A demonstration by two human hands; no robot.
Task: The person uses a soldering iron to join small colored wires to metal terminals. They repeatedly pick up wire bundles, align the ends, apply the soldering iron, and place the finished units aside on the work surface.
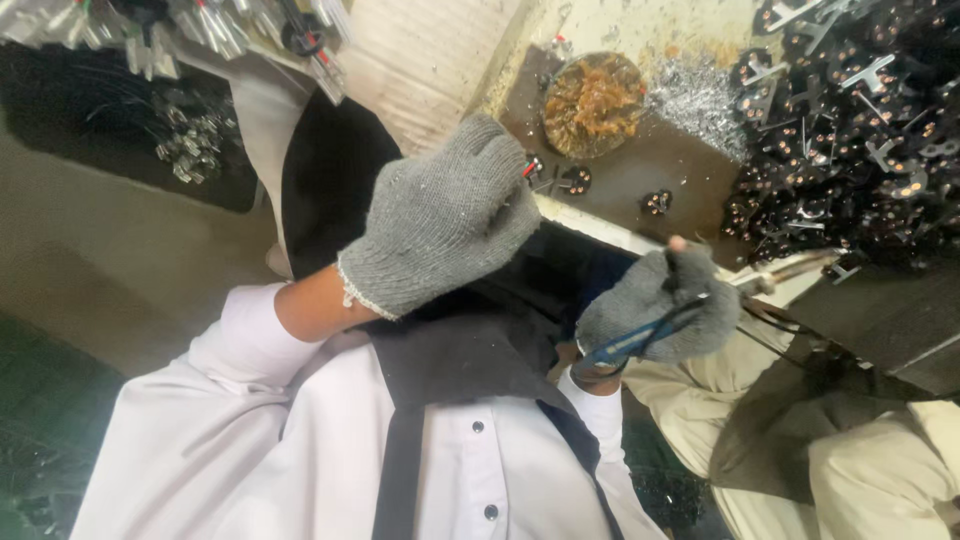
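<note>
Pliers point(640, 338), blue-handled, clamped in your right hand point(655, 305), long axis slanting up-right twd the bench; left hand point(440, 220) raised, fingers curled, empty afaict.

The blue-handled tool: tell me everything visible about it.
The blue-handled tool is slim, its handle blue with dark edging, apparently plastic-coated. It lies slanted across the grey knit glove of the right hand, which is closed around it. Its working end is hidden inside the grip, so its kind cannot be told. It hangs above beige trousers, below the workbench edge.
</note>
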